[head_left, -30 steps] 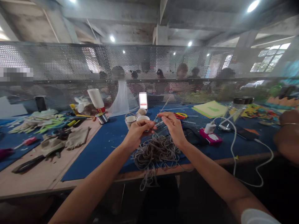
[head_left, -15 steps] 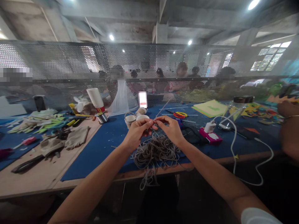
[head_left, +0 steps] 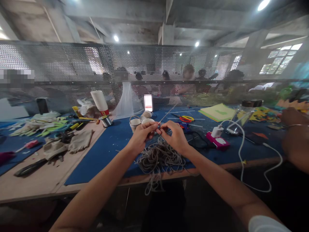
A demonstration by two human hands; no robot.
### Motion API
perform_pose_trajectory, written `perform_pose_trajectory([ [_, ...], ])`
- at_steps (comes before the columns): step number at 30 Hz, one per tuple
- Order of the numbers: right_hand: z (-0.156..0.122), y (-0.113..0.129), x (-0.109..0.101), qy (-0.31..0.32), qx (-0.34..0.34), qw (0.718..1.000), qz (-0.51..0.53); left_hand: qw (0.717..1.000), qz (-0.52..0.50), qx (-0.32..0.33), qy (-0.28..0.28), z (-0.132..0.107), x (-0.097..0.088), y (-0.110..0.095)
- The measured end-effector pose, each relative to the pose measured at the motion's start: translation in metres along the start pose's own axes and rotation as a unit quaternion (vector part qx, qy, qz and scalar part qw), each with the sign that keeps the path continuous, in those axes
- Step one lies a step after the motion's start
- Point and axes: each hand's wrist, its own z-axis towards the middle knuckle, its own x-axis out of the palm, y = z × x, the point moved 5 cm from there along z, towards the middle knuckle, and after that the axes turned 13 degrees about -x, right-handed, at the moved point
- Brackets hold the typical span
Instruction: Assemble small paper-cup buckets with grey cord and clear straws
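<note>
A tangled pile of grey cord (head_left: 161, 158) lies on the blue mat (head_left: 113, 145) at the table's front edge, with loose ends hanging over it. Just above the pile, my left hand (head_left: 142, 135) and my right hand (head_left: 174, 135) meet fingertip to fingertip. Both pinch a strand of the cord, together with a thin stick (head_left: 166, 115) that points up and away to the right. The fingers of both hands are closed.
Paper cups (head_left: 141, 121) stand just behind my hands. A stack of cups (head_left: 99, 101), gloves (head_left: 79, 141) and green scraps lie left. Scissors (head_left: 185, 118), yellow-green paper (head_left: 218, 112), a pink device (head_left: 217, 141) with a white cable and another person's arm (head_left: 294, 135) are right. A mesh screen (head_left: 154, 74) backs the table.
My right hand has come down and left until its fingertips meet the left hand's. The clear bundle seen between my hands a second ago no longer shows. The other person's arm shifted slightly.
</note>
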Motion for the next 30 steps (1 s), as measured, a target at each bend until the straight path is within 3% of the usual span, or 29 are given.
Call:
perform_pose_trajectory([
  [11, 0.000, -0.006, 0.004, 0.014, 0.027, 0.997, 0.071, 1.000, 0.003, -0.013, -0.002, -0.002, 0.003, -0.001],
  [15, 0.000, -0.009, 0.006, 0.001, 0.034, 0.990, 0.140, 0.999, 0.008, -0.002, -0.037, -0.004, 0.000, -0.003],
  [22, 0.001, -0.025, -0.001, -0.088, 0.138, 0.950, 0.267, 0.989, 0.077, 0.062, -0.110, -0.009, -0.003, -0.012],
  [25, 0.005, -0.030, -0.004, -0.133, 0.160, 0.927, 0.311, 0.986, 0.096, 0.076, -0.117, -0.010, -0.002, -0.013],
  [30, 0.009, -0.034, -0.005, -0.177, 0.173, 0.916, 0.316, 0.984, 0.120, 0.069, -0.109, -0.012, 0.000, -0.013],
])
